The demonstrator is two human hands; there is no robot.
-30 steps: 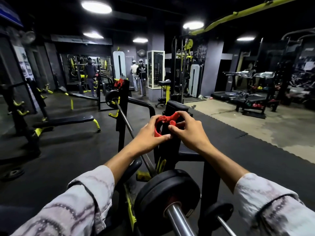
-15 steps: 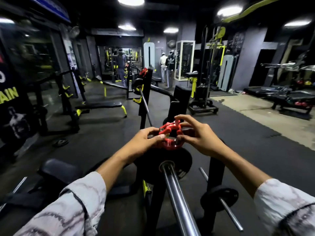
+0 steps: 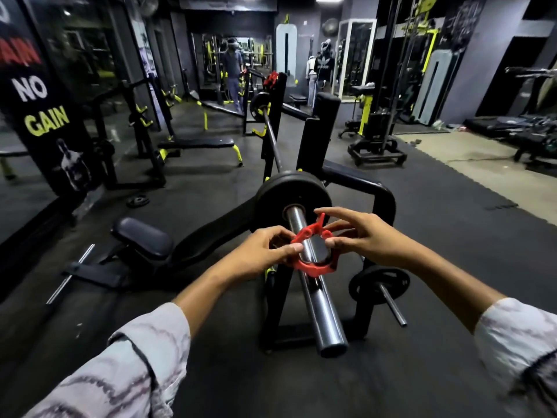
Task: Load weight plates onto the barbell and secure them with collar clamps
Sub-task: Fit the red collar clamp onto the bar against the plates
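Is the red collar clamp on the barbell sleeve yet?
On: the red collar clamp rings the barbell sleeve, apart from the weight plate; both hands grip it.

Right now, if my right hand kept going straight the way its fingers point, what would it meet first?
Probably the steel barbell sleeve, just beyond the red collar clamp your right hand holds. Past it is your left hand. Depth is uncertain.

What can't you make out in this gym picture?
Head view only:
- Whether the red collar clamp is latched: both the left hand and right hand cover its sides.
- Far plate collar: too small.
- Wall poster top line: cut off by the edge.
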